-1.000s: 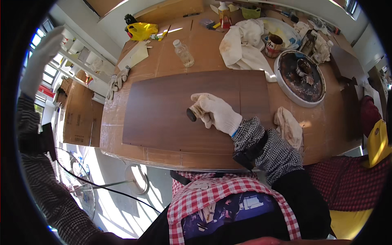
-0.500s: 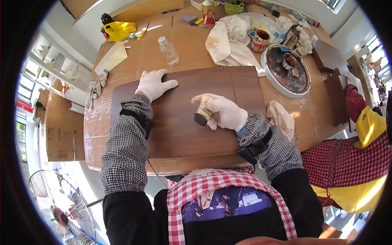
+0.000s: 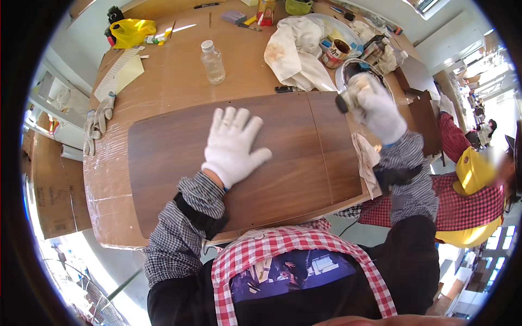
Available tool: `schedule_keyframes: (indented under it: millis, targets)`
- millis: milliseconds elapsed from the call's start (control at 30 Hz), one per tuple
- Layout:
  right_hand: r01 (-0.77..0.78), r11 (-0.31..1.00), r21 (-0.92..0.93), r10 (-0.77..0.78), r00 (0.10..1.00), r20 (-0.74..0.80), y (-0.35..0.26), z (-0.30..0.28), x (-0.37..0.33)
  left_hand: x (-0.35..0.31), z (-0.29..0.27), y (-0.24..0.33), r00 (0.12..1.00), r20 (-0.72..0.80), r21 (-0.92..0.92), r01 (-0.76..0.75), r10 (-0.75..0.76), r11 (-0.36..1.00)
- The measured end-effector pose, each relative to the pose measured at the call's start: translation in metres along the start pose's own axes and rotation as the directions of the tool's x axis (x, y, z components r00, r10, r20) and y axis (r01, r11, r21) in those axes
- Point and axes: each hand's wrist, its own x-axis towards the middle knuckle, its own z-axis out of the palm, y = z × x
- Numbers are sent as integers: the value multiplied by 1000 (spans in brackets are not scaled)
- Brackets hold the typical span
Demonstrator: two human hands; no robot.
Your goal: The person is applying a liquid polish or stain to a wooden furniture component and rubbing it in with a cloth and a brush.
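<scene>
A brown wood-grain panel (image 3: pixel 174 157) lies flat on the table in front of me, with a thin seam toward its right end. My left hand (image 3: pixel 234 146), in a white knit glove, rests open on it, fingers spread. Off the panel's far right corner, my right hand (image 3: pixel 380 111) is raised and smeared by motion. Its gloved fingers are closed round a small stubby tan thing with a dark round end (image 3: pixel 342 103); its kind is unclear. Partly behind that hand is a round white-rimmed tray (image 3: pixel 340 81). A stained rag (image 3: pixel 365 155) lies at the panel's right edge.
A clear bottle (image 3: pixel 213 65) stands beyond the panel. Farther right are a white cloth (image 3: pixel 296 51), an open tin (image 3: pixel 335 53) and several bottles. Grey gloves (image 3: pixel 99 122) and paper (image 3: pixel 128 76) lie left. A person in a checked sleeve (image 3: pixel 454 136) works at right.
My right hand has lifted off the panel toward the round tray at the far right, still holding the stubby thing. My left hand has shifted from the far edge onto the panel's middle.
</scene>
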Motion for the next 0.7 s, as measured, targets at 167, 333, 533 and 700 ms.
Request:
schedule_keyframes:
  millis: [167,333,533,700]
  targets:
    - [-133,861,-490,42,980,-193,-37,-29,41,0,13,41,962,195,-164,-159,190,974]
    - [-285,672,-684,162,957,-239,-10,-39,77,1,16,40,961,173,-217,-176,216,960]
    - [-327,549,-769,236,943,-233,2,-34,99,1,20,37,971,134,-284,-155,199,946]
    - [-204,436,-877,167,975,-143,14,-44,109,1,19,35,977,96,-329,-148,188,933]
